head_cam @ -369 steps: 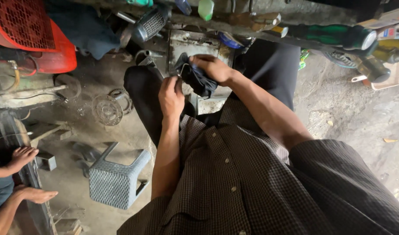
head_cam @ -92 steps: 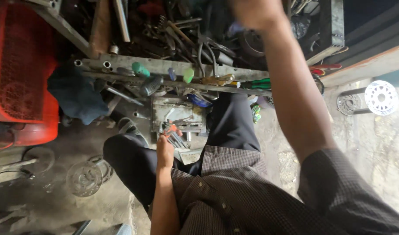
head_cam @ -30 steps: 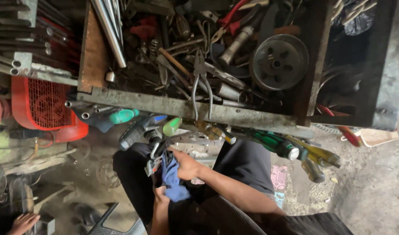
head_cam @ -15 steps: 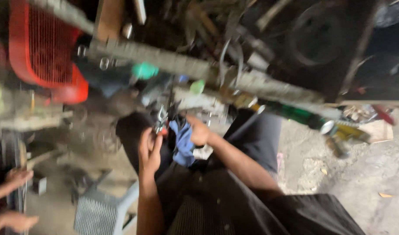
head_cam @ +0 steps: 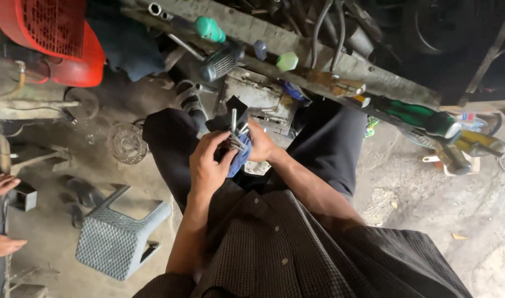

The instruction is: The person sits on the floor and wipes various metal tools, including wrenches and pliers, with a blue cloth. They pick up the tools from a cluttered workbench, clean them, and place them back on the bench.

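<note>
- Down between the knees, the left hand [head_cam: 207, 165] is curled around a set of metal keys [head_cam: 234, 134], thumb and fingers closed on the bundle; one key stands upright above the knuckles while the others fan out toward the right.
- Just beside it, the right hand [head_cam: 262, 147] is closed on a blue cloth [head_cam: 240, 158], pressing the cloth against the keys, so both hands meet over the lap with no gap between them.
- A darker part of the cloth sticks up behind the upright key, close under the edge of the workbench rail [head_cam: 296, 47].
- That grey metal rail runs slantwise across the top of the view, and tool handles hang over its lip: a green screwdriver handle [head_cam: 210, 28], a pale green cap [head_cam: 287, 60] and a long dark green screwdriver [head_cam: 415, 115] farther right.
- Room above the hands is tight, since the rail and the hanging handles sit just over them; a grey metal box [head_cam: 261, 99] stands between the knees right behind the cloth.
- To the left the floor opens out a little, with a grey plastic stool [head_cam: 117, 236] lying near the left knee and a round metal disc [head_cam: 126, 143] beyond it.
- A red machine housing [head_cam: 54, 33] fills the upper left corner, well apart from the hands.
- At the far left edge another person's hands [head_cam: 0, 212] rest on a dark beam.
- To the right, bare concrete floor [head_cam: 429, 204] lies beside the right leg.
</note>
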